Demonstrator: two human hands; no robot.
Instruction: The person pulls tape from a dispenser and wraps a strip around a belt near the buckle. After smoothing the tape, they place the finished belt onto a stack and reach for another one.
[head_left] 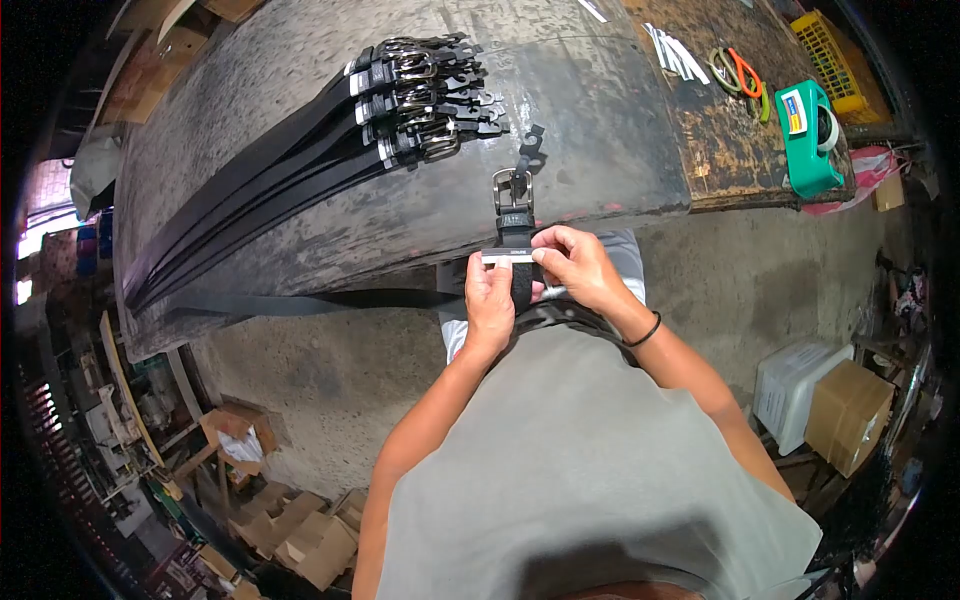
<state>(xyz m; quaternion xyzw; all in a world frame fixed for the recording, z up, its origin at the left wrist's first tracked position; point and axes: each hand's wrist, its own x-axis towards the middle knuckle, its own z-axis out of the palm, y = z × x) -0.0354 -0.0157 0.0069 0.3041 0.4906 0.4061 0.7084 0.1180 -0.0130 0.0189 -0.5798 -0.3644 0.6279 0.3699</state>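
Note:
A small black-and-white label strip lies across a black belt at the table's front edge. My left hand pinches the strip's left end, and my right hand pinches its right end. Just above the hands, the belt's metal buckle rests on the dark table, with a black hanger tab beyond it. The belt's strap runs off to the left. At the upper left lies a bundle of black belts, their buckles grouped together and white labels around them.
On the wooden board at the right are white strips, orange-and-green scissors and a green tape dispenser. A yellow basket stands behind. Cardboard boxes are on both sides below.

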